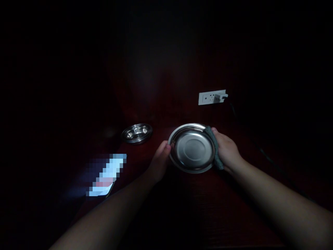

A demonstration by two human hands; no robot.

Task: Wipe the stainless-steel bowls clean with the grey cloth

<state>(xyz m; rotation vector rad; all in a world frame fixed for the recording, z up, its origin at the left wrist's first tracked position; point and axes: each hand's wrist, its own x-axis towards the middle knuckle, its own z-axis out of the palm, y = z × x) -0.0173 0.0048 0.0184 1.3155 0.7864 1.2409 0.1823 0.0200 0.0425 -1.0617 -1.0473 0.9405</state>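
A shiny round metal plate (195, 149) is tilted up toward me between both hands, above the dark table. My left hand (160, 159) grips its left rim, with the fingertips at the edge and the rest of the fingers hidden. My right hand (227, 150) is closed around a grey-green cloth (216, 147), which is folded over the plate's right rim. A stack of similar metal plates (137, 133) stands on the table to the left, beyond my left hand.
A lit phone (108, 177), its screen blurred out, lies left of my left forearm. On the back wall a white socket panel (208, 98) carries a plugged-in charger (221, 95). A dark cable (267, 156) runs down the right side. The surroundings are very dark.
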